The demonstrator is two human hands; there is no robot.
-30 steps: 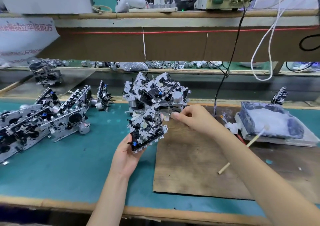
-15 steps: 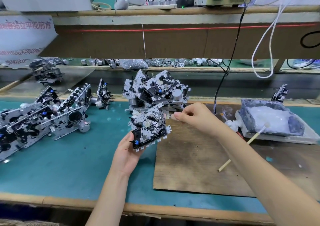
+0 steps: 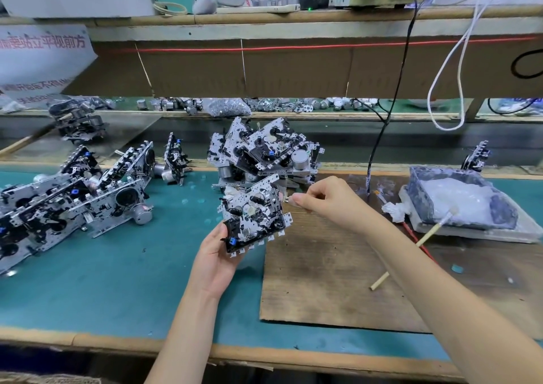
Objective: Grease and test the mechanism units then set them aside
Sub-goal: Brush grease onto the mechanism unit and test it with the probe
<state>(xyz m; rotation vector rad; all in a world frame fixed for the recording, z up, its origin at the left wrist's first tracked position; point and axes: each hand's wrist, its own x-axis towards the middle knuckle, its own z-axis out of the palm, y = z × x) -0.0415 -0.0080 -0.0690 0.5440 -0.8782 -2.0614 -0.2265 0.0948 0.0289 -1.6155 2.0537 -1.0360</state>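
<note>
My left fingers (image 3: pixel 221 236) curl round the silver-and-black metal mechanism unit (image 3: pixel 252 213); my right fingers (image 3: pixel 305 200) pinch a small silvery tab (image 3: pixel 288 200) at its edge. I'd work it slowly, unit kept steady.

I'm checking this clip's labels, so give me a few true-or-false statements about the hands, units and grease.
1. The left hand holds a unit. True.
2. The right hand holds the stick. False: the stick leans on the grease tray; the hand pinches the unit's right edge.
3. The grease tray lies left of both hands. False: it lies to their right.
4. A pile of units lies behind the held unit. True.
</note>
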